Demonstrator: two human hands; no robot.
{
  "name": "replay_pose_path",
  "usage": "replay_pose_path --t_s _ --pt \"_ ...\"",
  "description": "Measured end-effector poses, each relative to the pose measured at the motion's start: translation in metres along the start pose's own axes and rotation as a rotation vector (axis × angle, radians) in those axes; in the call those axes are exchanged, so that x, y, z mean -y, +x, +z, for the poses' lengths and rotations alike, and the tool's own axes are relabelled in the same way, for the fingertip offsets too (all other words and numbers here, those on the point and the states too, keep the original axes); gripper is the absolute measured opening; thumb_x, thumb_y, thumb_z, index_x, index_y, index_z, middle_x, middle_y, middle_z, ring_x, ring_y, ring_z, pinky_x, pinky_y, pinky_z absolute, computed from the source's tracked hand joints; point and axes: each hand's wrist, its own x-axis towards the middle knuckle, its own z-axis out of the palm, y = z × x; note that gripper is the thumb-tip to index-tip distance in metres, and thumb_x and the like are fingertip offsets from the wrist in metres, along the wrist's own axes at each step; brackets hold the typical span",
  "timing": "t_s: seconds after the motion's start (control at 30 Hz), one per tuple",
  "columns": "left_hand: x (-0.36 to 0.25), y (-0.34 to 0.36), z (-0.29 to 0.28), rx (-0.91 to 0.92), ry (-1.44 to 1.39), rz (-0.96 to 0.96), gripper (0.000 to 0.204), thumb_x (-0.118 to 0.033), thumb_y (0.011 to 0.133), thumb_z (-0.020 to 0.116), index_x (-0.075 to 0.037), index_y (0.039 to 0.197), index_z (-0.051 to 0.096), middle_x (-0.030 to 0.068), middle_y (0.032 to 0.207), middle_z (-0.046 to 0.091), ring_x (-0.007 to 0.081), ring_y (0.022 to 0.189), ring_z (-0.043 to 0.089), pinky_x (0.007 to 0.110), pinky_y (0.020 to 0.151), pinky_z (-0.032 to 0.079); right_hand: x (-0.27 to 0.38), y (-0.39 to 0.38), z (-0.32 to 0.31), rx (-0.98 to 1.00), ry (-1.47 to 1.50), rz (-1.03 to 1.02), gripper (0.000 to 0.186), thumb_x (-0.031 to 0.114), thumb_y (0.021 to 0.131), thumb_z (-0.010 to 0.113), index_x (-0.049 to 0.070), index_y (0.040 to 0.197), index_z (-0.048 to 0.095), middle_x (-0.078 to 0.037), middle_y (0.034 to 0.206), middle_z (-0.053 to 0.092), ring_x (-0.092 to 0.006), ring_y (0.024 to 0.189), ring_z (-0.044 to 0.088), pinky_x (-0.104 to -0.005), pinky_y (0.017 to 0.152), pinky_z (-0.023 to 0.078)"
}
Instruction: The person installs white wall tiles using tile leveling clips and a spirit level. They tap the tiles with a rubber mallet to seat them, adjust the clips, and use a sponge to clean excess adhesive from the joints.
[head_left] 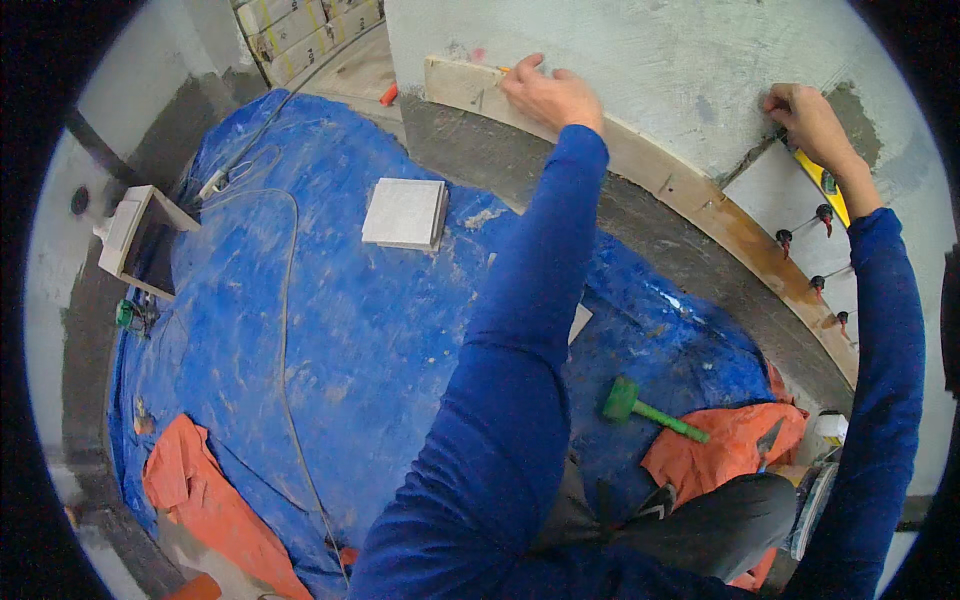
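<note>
My left hand is at the wall, over the top edge of a long wooden batten. Its fingers are pinched on a thin yellow thing, of which only a small end shows. My right hand is closed against the wall above the pale wall tiles; whatever its fingers hold is hidden. Below that hand a yellow spirit level lies along the tiles, partly covered by my wrist. Several black-and-red tile levelling knobs stick out from the tile joints.
A blue tarp covers the floor, with a stack of square tiles on it. A green mallet rests by orange cloth near my leg. A cable crosses the tarp. Stacked boxes stand far left.
</note>
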Motion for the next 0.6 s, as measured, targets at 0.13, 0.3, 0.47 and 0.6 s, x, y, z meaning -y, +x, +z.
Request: replay_pose_path --t_s 0.13,0.3,0.47,0.6 --pt "-0.027 -0.028 0.017 0.085 -0.117 0.205 0.032 0.007 0.075 0.065 -0.004 0.105 0.061 0.0178 0.116 0.050 0.0367 0.115 0.050 0.047 0.101 0.040 -0.002 0.003 0.001 0.009 0.001 -0.018 0.014 0.009 0.085 0.063 -0.001 0.094 0.069 -0.023 0.089 0.068 -0.0408 0.088 0.067 -0.0473 0.081 0.051" --pt "-0.054 -0.079 0.038 0.451 -0.273 0.271 0.024 0.004 0.077 0.062 -0.004 0.099 0.066 0.0164 0.106 0.060 0.0339 0.107 0.058 0.042 0.095 0.047 -0.005 0.006 0.002 0.040 -0.078 0.034 0.016 0.014 0.089 0.062 0.001 0.094 0.070 -0.023 0.090 0.069 -0.0413 0.089 0.067 -0.0480 0.081 0.052" --pt "-0.048 -0.103 0.053 0.861 -0.307 0.242 0.023 -0.009 0.092 0.064 0.001 0.112 0.069 0.0152 0.102 0.074 0.0211 0.096 0.070 0.034 0.087 0.054 -0.005 0.009 0.009 0.087 -0.172 0.090 0.022 0.024 0.091 0.063 0.008 0.102 0.073 -0.019 0.099 0.073 -0.0380 0.091 0.070 -0.0482 0.081 0.055" --pt "-0.053 -0.115 0.053 1.011 -0.323 0.127 0.025 -0.009 0.095 0.063 0.002 0.117 0.067 0.0122 0.100 0.075 0.0158 0.090 0.070 0.030 0.083 0.054 0.006 0.010 0.003 0.054 -0.062 0.040 0.021 0.020 0.086 0.065 0.007 0.097 0.075 -0.020 0.096 0.073 -0.0391 0.092 0.071 -0.0504 0.079 0.056"
